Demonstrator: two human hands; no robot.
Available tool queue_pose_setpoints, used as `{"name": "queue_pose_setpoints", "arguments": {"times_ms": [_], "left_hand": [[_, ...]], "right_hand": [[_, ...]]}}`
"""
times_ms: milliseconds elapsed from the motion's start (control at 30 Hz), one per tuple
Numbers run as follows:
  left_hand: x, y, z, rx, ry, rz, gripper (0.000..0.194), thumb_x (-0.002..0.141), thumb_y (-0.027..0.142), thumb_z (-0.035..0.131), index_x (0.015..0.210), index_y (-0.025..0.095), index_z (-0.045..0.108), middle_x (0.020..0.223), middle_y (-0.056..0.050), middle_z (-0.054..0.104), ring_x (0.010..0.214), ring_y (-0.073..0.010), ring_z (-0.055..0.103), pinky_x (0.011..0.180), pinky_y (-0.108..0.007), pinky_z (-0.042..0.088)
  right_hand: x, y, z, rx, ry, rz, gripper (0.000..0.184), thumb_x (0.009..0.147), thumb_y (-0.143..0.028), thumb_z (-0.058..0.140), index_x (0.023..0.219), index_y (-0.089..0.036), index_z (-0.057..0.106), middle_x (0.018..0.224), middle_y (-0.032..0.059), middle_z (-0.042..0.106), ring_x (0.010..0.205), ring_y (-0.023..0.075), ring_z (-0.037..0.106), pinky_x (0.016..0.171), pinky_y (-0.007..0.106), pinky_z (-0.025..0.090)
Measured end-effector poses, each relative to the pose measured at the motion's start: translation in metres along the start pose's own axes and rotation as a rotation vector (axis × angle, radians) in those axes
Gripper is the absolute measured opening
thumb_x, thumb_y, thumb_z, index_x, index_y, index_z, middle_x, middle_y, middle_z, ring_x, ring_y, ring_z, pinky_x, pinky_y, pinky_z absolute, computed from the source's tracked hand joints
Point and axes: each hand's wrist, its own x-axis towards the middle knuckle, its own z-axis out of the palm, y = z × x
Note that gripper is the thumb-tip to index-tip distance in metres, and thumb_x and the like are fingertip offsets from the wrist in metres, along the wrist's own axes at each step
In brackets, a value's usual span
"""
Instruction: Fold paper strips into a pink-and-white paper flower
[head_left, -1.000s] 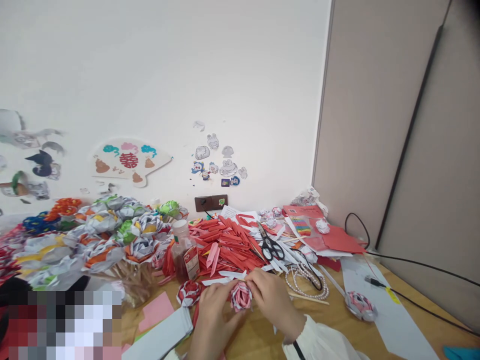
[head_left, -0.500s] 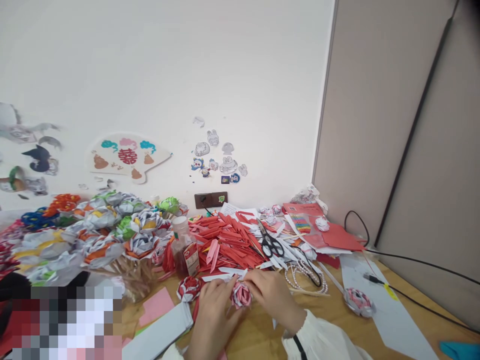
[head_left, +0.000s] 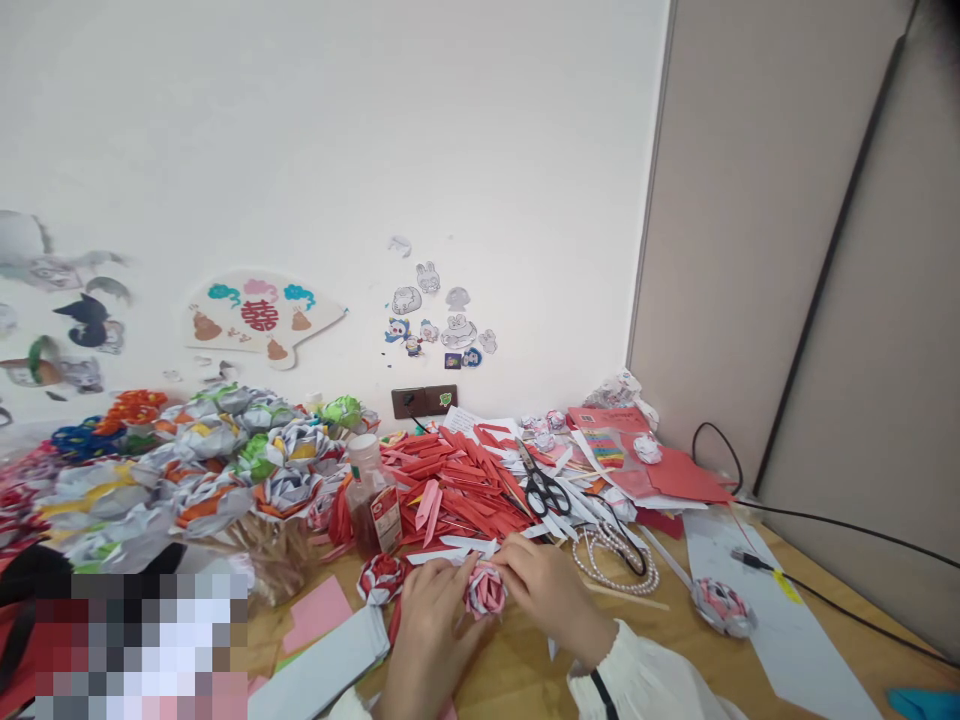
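A pink and white paper flower (head_left: 486, 590) is held between my two hands over the front of the table. My left hand (head_left: 433, 620) is closed on its left side, fingers behind and thumb below. From the right, my right hand (head_left: 541, 588) pinches the flower's upper edge with thumb and fingers. Just left of my left hand lies a red and white paper flower (head_left: 381, 578). White folded paper strips (head_left: 450, 547) lie right behind my fingertips. The back of the held flower is hidden.
A heap of red folded strips (head_left: 457, 480) fills the middle, with a bottle (head_left: 366, 500) left of it. Black scissors (head_left: 546, 490), a pearl string (head_left: 615, 575) and another flower (head_left: 724, 605) lie rightward. Stemmed paper flowers (head_left: 214, 500) crowd the left; white sheets (head_left: 322, 665) lie in front.
The flower has turned slightly in my fingers, and both hands keep hold of it in nearly the same place. The camera view has shifted a little.
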Motion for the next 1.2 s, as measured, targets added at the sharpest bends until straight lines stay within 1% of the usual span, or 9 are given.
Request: {"name": "queue_pose_setpoints", "arguments": {"times_ms": [133,267,400,533,633,800,900,1067,1200], "left_hand": [[0.0007,0.0027,-0.0013,-0.002,-0.012,0.004,0.057,0.066,0.03,0.076,0.117,0.017,0.055,0.084,-0.005,0.07,0.083,-0.0254,0.061,0.074,-0.038,0.046],[0.0012,0.0035,-0.0014,-0.004,-0.028,-0.007,0.053,0.066,0.029,0.076,0.115,0.018,0.057,0.085,-0.005,0.07,0.083,-0.025,0.061,0.073,-0.038,0.046],[0.0009,0.0023,-0.0009,-0.009,-0.015,-0.014,0.054,0.067,0.028,0.075,0.117,0.019,0.055,0.087,-0.005,0.07,0.084,-0.0255,0.061,0.074,-0.038,0.046],[0.0003,0.0007,-0.0003,-0.01,0.008,-0.004,0.054,0.067,0.028,0.075,0.116,0.02,0.055,0.088,-0.005,0.07,0.084,-0.0257,0.061,0.075,-0.038,0.045],[0.0005,0.0001,0.0,0.005,0.031,0.015,0.054,0.067,0.026,0.075,0.116,0.019,0.054,0.088,-0.005,0.07,0.083,-0.0257,0.06,0.075,-0.039,0.044],[0.0004,0.0005,-0.0001,0.021,0.034,0.031,0.057,0.066,0.024,0.076,0.117,0.018,0.053,0.087,-0.005,0.07,0.084,-0.026,0.06,0.075,-0.039,0.042],[0.0001,0.0003,0.0003,0.031,0.032,0.036,0.058,0.066,0.023,0.076,0.118,0.019,0.052,0.088,-0.004,0.069,0.084,-0.0258,0.059,0.076,-0.039,0.041],[-0.0003,0.0002,0.0002,0.043,0.028,0.045,0.057,0.067,0.021,0.074,0.12,0.019,0.052,0.089,-0.004,0.069,0.086,-0.0251,0.058,0.078,-0.039,0.04],[-0.0004,0.0001,-0.0003,0.051,0.034,0.047,0.058,0.067,0.02,0.075,0.12,0.019,0.051,0.089,-0.004,0.068,0.085,-0.0247,0.057,0.078,-0.038,0.039]], "right_hand": [[0.0003,0.0004,0.0045,-0.117,-0.036,0.014,0.013,0.091,-0.016,0.048,0.086,-0.018,0.059,0.08,0.0011,0.063,0.067,0.0158,0.061,0.055,0.024,0.037],[0.0016,0.0005,0.0026,-0.126,-0.048,0.024,0.011,0.09,-0.016,0.05,0.083,-0.019,0.058,0.078,-0.0004,0.063,0.066,0.0153,0.061,0.055,0.024,0.036],[0.0021,0.0,-0.0007,-0.053,0.001,0.049,0.008,0.089,-0.018,0.051,0.084,-0.02,0.057,0.08,-0.0015,0.062,0.067,0.0138,0.061,0.058,0.023,0.037],[0.001,-0.0001,0.0005,-0.089,0.053,0.056,0.006,0.088,-0.021,0.051,0.088,-0.02,0.057,0.081,0.0003,0.062,0.065,0.0151,0.06,0.057,0.024,0.036],[0.0001,0.0003,0.0017,-0.095,0.108,0.07,0.01,0.088,-0.024,0.053,0.094,-0.019,0.057,0.083,0.0019,0.063,0.065,0.0159,0.06,0.057,0.024,0.036],[-0.0002,0.0003,0.0021,-0.057,0.141,0.057,0.005,0.086,-0.021,0.054,0.084,-0.018,0.058,0.075,0.0006,0.062,0.062,0.0154,0.059,0.055,0.024,0.034],[0.0008,-0.0002,0.0018,-0.03,0.151,0.061,0.005,0.085,-0.02,0.055,0.082,-0.019,0.059,0.072,-0.0004,0.062,0.058,0.0141,0.057,0.054,0.023,0.033],[0.0024,-0.001,0.0018,-0.036,0.161,0.073,0.013,0.087,-0.021,0.055,0.075,-0.019,0.058,0.068,-0.0009,0.061,0.056,0.0134,0.057,0.052,0.023,0.031],[0.0015,-0.0015,0.0037,-0.085,0.186,0.04,0.017,0.089,-0.024,0.052,0.074,-0.019,0.058,0.069,-0.0001,0.062,0.057,0.0147,0.058,0.052,0.024,0.031]]}}
